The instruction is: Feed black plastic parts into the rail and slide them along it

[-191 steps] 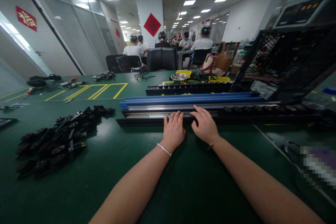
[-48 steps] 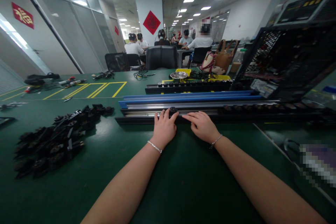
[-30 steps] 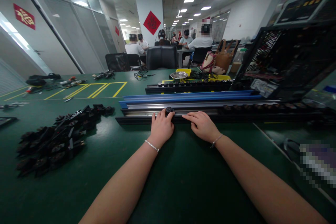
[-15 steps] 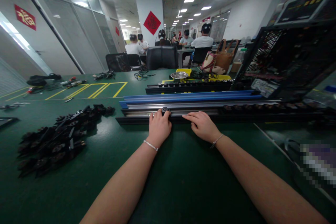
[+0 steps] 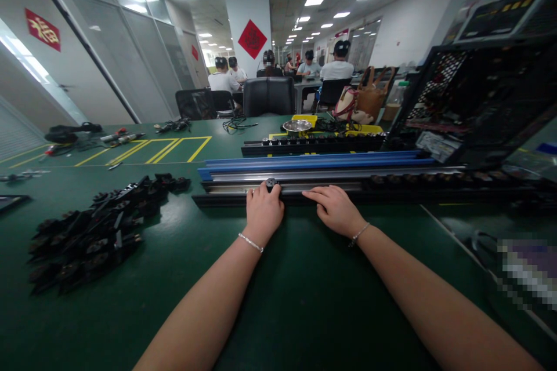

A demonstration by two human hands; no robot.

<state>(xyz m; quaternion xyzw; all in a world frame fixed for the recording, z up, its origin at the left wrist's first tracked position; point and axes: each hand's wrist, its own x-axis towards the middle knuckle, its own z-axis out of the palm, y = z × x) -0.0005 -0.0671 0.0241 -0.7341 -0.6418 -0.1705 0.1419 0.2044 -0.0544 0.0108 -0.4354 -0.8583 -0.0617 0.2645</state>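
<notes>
My left hand (image 5: 264, 210) is closed around a small black part (image 5: 271, 183) with a round top. The part sits in the channel of a long black rail (image 5: 296, 200) that lies crosswise on the table. Further along the same rail, my right hand (image 5: 339, 210) rests on its near edge, index finger stretched out and pointing left, holding nothing I can see. A row of similar black parts (image 5: 404, 179) fills the rail's right portion. The underside of the held part is hidden by my fingers.
Behind the rail lie long blue rails (image 5: 313, 161) and another loaded black rail (image 5: 313, 148). A heap of black parts (image 5: 96, 226) is on the left. A metal dish (image 5: 297, 126) stands farther back. An open black computer case (image 5: 478, 98) rises at right. Several people sit beyond.
My left hand and the small black part have shifted very slightly left along the rail. My right hand has stayed in place.
</notes>
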